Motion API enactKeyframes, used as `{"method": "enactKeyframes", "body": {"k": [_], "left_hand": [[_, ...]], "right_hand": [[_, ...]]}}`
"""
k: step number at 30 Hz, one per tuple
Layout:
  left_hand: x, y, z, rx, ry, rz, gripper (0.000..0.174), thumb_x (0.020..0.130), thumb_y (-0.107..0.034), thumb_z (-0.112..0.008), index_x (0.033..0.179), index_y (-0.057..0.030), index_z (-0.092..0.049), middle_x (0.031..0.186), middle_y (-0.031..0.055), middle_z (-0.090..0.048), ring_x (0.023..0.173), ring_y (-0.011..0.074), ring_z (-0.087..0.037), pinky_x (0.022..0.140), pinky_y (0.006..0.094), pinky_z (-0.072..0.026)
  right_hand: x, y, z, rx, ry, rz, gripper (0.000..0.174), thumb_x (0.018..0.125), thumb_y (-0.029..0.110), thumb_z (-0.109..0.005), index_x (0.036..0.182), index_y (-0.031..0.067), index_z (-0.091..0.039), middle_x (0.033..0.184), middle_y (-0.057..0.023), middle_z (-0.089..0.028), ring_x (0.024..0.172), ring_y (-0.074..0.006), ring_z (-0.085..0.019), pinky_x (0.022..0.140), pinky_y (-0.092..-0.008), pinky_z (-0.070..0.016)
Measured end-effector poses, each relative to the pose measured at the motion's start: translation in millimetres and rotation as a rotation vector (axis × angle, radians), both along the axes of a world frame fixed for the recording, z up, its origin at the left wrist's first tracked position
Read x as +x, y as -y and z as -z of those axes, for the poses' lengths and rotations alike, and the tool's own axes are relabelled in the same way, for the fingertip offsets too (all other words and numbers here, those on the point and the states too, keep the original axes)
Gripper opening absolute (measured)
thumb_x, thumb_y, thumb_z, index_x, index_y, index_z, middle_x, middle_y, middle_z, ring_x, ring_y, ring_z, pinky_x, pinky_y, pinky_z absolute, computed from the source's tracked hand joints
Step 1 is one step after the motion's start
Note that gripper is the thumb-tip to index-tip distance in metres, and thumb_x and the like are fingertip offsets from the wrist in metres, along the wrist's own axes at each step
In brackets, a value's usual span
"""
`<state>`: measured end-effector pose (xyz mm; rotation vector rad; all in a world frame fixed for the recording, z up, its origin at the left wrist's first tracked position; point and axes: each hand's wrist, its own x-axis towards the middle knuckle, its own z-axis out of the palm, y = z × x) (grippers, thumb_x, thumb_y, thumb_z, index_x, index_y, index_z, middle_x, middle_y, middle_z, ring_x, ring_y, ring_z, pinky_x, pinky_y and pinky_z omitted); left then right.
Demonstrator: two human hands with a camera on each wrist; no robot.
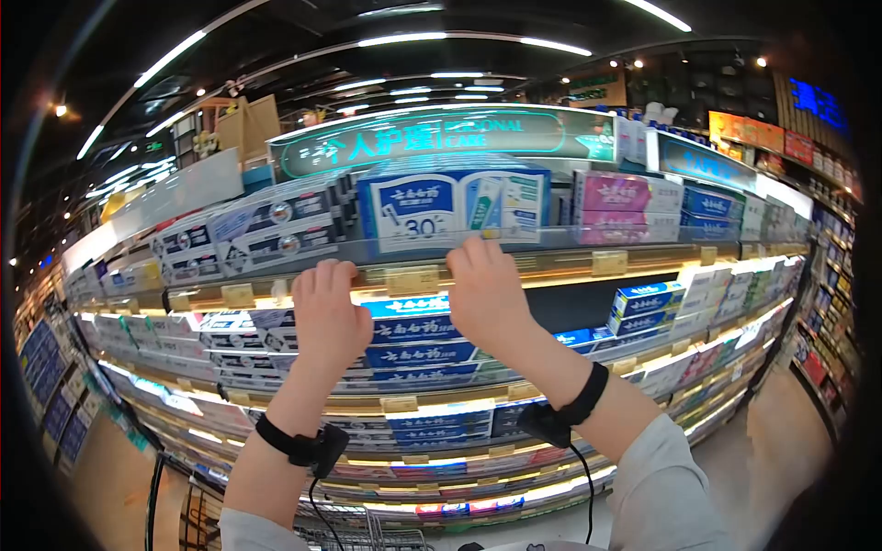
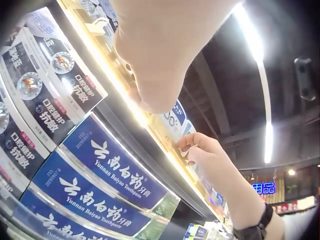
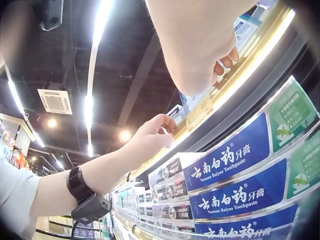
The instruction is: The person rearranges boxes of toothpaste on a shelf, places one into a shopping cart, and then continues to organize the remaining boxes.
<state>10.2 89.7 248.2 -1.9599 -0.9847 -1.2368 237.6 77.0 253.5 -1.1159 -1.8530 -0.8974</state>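
Note:
My left hand (image 1: 326,308) is at the front edge of the upper shelf (image 1: 551,266), its fingers loosely bent over the lip. Farther right along the same edge, my right hand (image 1: 487,294) has its fingertips on the lip too. A price tag (image 1: 412,280) sits between them. Just behind the hands stands a large blue and white toothpaste box (image 1: 459,207) marked 30. Neither palm shows a held thing. On the shelf below, blue Yunnan Baiyao toothpaste boxes (image 2: 112,160) are stacked, also close under my right hand in the right wrist view.
Black and white toothpaste boxes (image 1: 276,225) fill the shelf to the left; pink boxes (image 1: 625,202) stand to the right. A lit personal care sign (image 1: 441,138) tops the unit. Lower shelves carry more boxes. A wire basket or cart (image 1: 377,533) shows at the bottom.

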Motion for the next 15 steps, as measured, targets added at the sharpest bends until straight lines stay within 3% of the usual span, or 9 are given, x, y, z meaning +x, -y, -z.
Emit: {"method": "enactKeyframes", "body": {"k": [2, 6, 8, 15], "left_hand": [[1.8, -6.6, -6.3, 0.016, 0.007, -0.029, 0.032, 0.065, 0.000, -0.059, 0.097, -0.0047, -0.054, 0.095, 0.0113, -0.052, 0.095, 0.0343, -0.049, 0.087, 0.0450, -0.0382], [4.6, -6.5, -11.4, -0.046, -0.014, -0.083, 0.030, 0.067, -0.001, -0.062, 0.096, -0.0057, -0.055, 0.096, 0.0117, -0.052, 0.096, 0.0326, -0.050, 0.091, 0.0458, -0.0390], [3.2, -4.7, -7.9, -0.013, 0.039, -0.009, 0.030, 0.064, 0.000, -0.059, 0.092, -0.0054, -0.052, 0.092, 0.0121, -0.051, 0.093, 0.0346, -0.048, 0.085, 0.0454, -0.0382], [0.2, -5.0, -4.5, 0.027, 0.089, 0.058, 0.029, 0.064, 0.002, -0.057, 0.093, -0.0041, -0.053, 0.091, 0.0130, -0.053, 0.090, 0.0358, -0.050, 0.081, 0.0455, -0.0409]], "right_hand": [[1.3, -1.6, 4.2, 0.080, 0.002, -0.033, 0.021, 0.075, 0.005, -0.061, 0.095, 0.0020, -0.057, 0.099, -0.0140, -0.050, 0.092, -0.0306, -0.052, 0.076, -0.0424, -0.0432], [4.9, 5.2, 4.8, 0.035, -0.017, -0.079, 0.022, 0.074, 0.004, -0.060, 0.096, 0.0022, -0.057, 0.099, -0.0136, -0.051, 0.092, -0.0303, -0.051, 0.077, -0.0427, -0.0426], [7.2, 9.7, 4.9, 0.029, -0.021, -0.133, 0.027, 0.075, 0.002, -0.059, 0.102, 0.0024, -0.058, 0.101, -0.0128, -0.052, 0.095, -0.0307, -0.052, 0.080, -0.0429, -0.0425], [9.5, 8.3, -12.0, 0.016, 0.085, -0.298, 0.039, 0.074, -0.003, -0.062, 0.113, 0.0059, -0.063, 0.105, -0.0105, -0.053, 0.101, -0.0301, -0.053, 0.087, -0.0441, -0.0426]]}}
